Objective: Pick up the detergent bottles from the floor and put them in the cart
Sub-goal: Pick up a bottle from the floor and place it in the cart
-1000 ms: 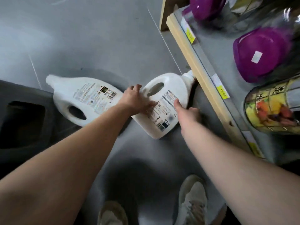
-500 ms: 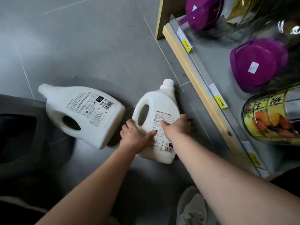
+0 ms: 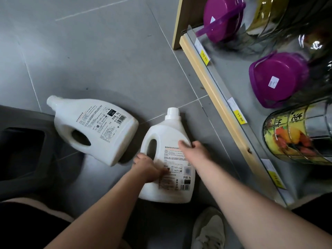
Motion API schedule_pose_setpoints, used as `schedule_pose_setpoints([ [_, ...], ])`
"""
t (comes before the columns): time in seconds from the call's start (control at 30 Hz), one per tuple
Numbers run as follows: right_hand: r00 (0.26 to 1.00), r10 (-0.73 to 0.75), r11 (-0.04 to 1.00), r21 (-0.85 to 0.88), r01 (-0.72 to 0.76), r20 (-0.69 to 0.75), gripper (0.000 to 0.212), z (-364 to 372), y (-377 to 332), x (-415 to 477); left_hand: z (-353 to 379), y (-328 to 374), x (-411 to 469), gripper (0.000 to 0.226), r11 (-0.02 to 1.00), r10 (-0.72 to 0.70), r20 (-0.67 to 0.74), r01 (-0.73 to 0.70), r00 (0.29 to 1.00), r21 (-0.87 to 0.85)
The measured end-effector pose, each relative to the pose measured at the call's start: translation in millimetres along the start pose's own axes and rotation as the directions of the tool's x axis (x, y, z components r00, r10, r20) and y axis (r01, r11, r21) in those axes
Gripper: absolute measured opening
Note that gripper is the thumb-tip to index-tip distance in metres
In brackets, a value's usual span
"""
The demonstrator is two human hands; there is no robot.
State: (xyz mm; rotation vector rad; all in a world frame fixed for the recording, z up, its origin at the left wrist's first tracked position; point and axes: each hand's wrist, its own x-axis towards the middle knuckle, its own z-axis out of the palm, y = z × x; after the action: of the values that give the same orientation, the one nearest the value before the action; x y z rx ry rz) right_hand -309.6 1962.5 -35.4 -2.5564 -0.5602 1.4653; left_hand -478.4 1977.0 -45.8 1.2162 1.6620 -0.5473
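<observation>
Two white detergent bottles lie on the grey tiled floor. The near bottle (image 3: 167, 133) lies label up with its cap pointing away from me. My left hand (image 3: 147, 167) grips its left side by the handle hole, and my right hand (image 3: 195, 148) clasps its right side. The far bottle (image 3: 93, 128) lies on its side to the left, cap toward the upper left, untouched. A dark grey cart (image 3: 23, 148) fills the left edge, its rim right by the far bottle.
A low shelf (image 3: 215, 97) with a wooden front edge and yellow price tags runs along the right. It holds purple plastic containers (image 3: 278, 78) and a clear jar with a fruit print (image 3: 298, 133). My shoe (image 3: 208, 230) is at the bottom.
The near bottle has been turned from cap toward the shelf to cap pointing away from me and drawn closer. Both hands stayed on it; the far bottle has not moved.
</observation>
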Motion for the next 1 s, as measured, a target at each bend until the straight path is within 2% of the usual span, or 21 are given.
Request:
schedule_pose_setpoints([
  [0.07,0.999,0.001,0.997,0.075,-0.003,0.032,0.076,-3.4,-6.2,4.9,-14.6,9.3,5.2,0.123,0.995,0.086,-0.044,-0.089,0.995,-0.055],
  [0.17,0.998,-0.042,0.998,0.052,0.041,0.036,0.075,-2.7,-7.2,3.9,-36.9,29.0,19.4,0.111,0.957,0.174,-0.128,-0.198,0.976,-0.212],
  [0.23,0.998,-0.062,0.996,0.066,0.06,0.025,0.07,0.1,-1.9,0.5,-39.5,33.9,26.1,0.101,0.954,0.201,-0.139,-0.227,0.97,-0.197],
  [0.33,0.996,-0.085,0.996,0.032,0.084,0.034,0.065,-0.9,3.2,-6.1,-31.6,28.5,25.4,0.094,0.963,0.179,-0.149,-0.204,0.972,-0.173],
  [0.5,0.992,-0.039,0.999,-0.018,0.041,0.119,0.074,3.9,19.1,-9.3,-20.9,3.3,20.3,0.095,0.974,0.144,-0.1,-0.159,0.985,-0.163],
  [0.6,0.986,0.027,0.999,0.032,-0.033,0.167,0.095,2.7,23.0,-0.3,-29.0,-7.4,28.4,0.11,0.964,0.105,0.028,-0.095,0.994,-0.247],
  [0.67,0.974,0.053,0.994,0.078,-0.072,0.219,0.117,3.3,25.1,10.5,-36.5,-9.5,32.5,0.109,0.953,0.119,0.083,-0.091,0.989,-0.288],
  [0.7,0.963,0.064,0.991,0.1,-0.092,0.26,0.118,3.6,24.8,11.3,-36.7,-9.8,34.1,0.107,0.946,0.133,0.08,-0.103,0.988,-0.309],
  [0.77,0.944,0.071,0.982,0.141,-0.122,0.321,0.104,5.3,24.5,11.8,-33.3,-10.9,34.5,0.109,0.922,0.154,0.058,-0.122,0.986,-0.368],
  [0.83,0.943,0.074,0.982,0.141,-0.125,0.323,0.102,8.1,27.5,12.7,-29.0,-14.6,31.9,0.113,0.904,0.179,0.023,-0.155,0.984,-0.398],
  [0.87,0.947,0.062,0.982,0.151,-0.114,0.315,0.106,9.1,27.6,11.5,-28.8,-15.6,30.9,0.109,0.899,0.191,0.009,-0.171,0.982,-0.402],
  [0.93,0.96,0.017,0.974,0.211,-0.079,0.281,0.123,10.4,27.4,8.7,-32.4,-13.2,25.6,0.08,0.886,0.229,-0.008,-0.212,0.973,-0.413],
  [0.97,0.965,-0.006,0.967,0.247,-0.061,0.262,0.123,9.2,26.8,9.2,-34.8,-11.1,23.7,0.062,0.871,0.252,-0.023,-0.237,0.967,-0.43],
  [1.0,0.969,-0.039,0.961,0.275,-0.031,0.245,0.114,6.3,25.5,9.7,-37.6,-9.0,22.3,0.045,0.851,0.287,-0.05,-0.278,0.957,-0.446],
])
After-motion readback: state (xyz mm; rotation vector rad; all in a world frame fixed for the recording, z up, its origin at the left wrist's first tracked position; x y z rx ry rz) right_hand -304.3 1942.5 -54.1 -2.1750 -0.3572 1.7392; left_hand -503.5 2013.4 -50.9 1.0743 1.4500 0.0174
